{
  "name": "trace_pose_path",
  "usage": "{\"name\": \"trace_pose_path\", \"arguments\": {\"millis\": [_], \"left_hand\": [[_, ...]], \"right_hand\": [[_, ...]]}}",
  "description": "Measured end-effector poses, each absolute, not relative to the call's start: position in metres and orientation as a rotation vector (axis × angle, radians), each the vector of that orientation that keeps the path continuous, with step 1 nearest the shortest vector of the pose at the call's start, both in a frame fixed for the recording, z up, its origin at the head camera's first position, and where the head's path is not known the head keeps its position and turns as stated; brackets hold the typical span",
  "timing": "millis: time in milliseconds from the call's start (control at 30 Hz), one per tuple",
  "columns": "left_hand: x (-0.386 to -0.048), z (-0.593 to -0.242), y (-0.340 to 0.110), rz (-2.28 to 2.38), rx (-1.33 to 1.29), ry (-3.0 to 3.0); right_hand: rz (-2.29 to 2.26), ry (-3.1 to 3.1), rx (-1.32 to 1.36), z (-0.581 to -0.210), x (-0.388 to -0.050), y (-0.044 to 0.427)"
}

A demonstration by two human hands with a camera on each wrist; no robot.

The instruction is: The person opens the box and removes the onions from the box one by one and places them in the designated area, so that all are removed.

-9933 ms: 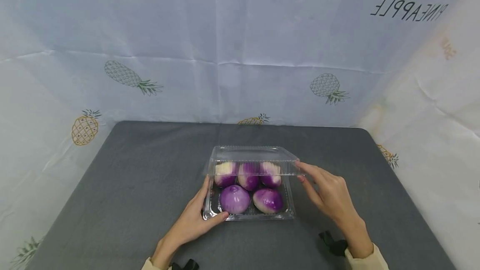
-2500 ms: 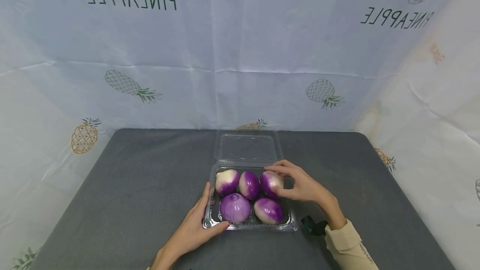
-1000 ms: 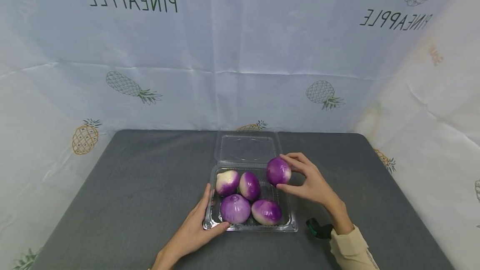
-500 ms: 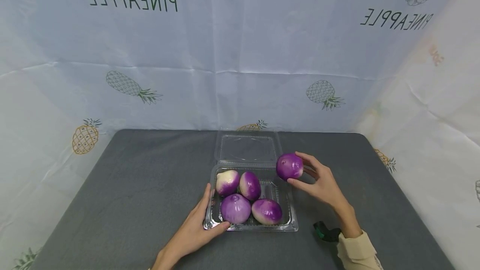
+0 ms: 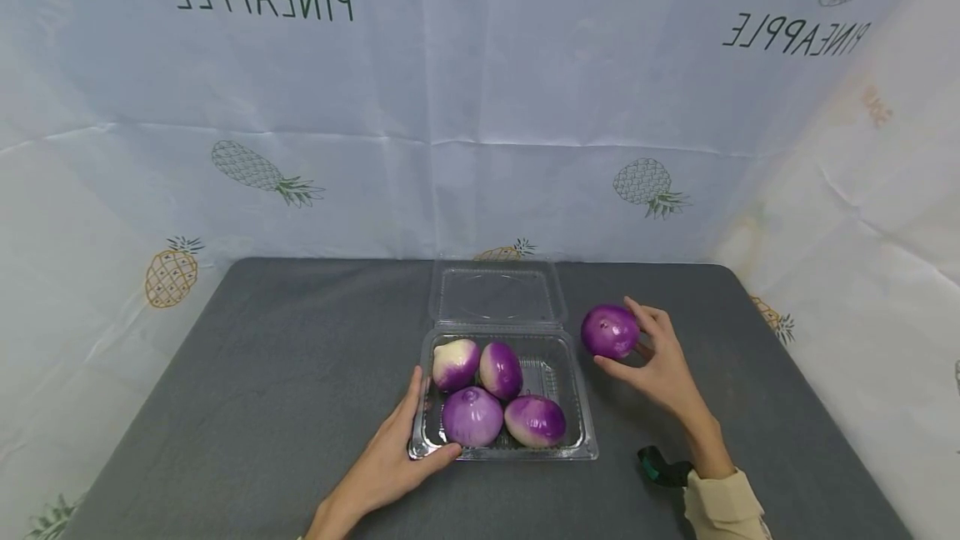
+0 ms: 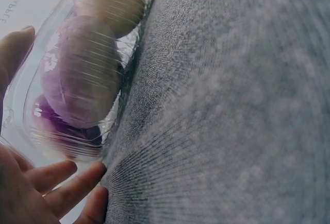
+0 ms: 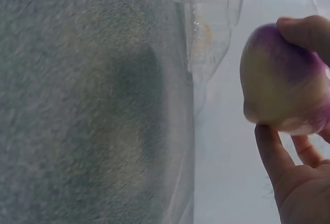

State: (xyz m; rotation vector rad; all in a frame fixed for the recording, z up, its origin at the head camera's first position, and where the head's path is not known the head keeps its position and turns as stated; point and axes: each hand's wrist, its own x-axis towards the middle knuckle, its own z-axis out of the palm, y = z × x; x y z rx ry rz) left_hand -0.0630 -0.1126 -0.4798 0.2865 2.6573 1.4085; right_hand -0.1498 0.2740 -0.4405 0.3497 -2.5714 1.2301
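Note:
A clear plastic clamshell box (image 5: 589,437) stands on the table with its lid (image 5: 497,297) folded back. Inside it lie a pale-topped onion (image 5: 455,364) and an oval onion (image 5: 501,371) at the back, a round onion (image 5: 472,417) and a purple-and-white onion (image 5: 536,421) in front. My left hand (image 5: 386,448) rests on the box's front left corner, its extended fingers along the side and thumb at the front rim; the left wrist view shows these fingers (image 6: 72,193) spread. My right hand (image 5: 663,369) holds a purple onion (image 5: 610,331) between thumb and fingertips, right of the box and above the table.
The dark grey table (image 5: 300,373) reaches back to a pale curtain (image 5: 525,90) printed with pineapples. A black strap (image 5: 663,468) shows at my right wrist. The box's back right compartment is bare.
The lid was raised and is now laid back. My right hand has taken the back right onion out of the box and carried it to the right. My left hand has stayed at the corner.

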Motion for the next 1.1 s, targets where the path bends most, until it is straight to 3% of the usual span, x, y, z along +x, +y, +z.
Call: {"name": "trace_pose_path", "arguments": {"millis": [333, 1100], "left_hand": [[-0.062, -0.48, -0.111, 1.374, 0.319, 2.72], [-0.061, -0.479, -0.111, 1.357, 0.306, 2.71]], "right_hand": [[1.177, -2.612, 0.209, -0.451, -0.153, 0.286], [1.112, -2.774, 0.152, -0.462, -0.153, 0.298]]}}
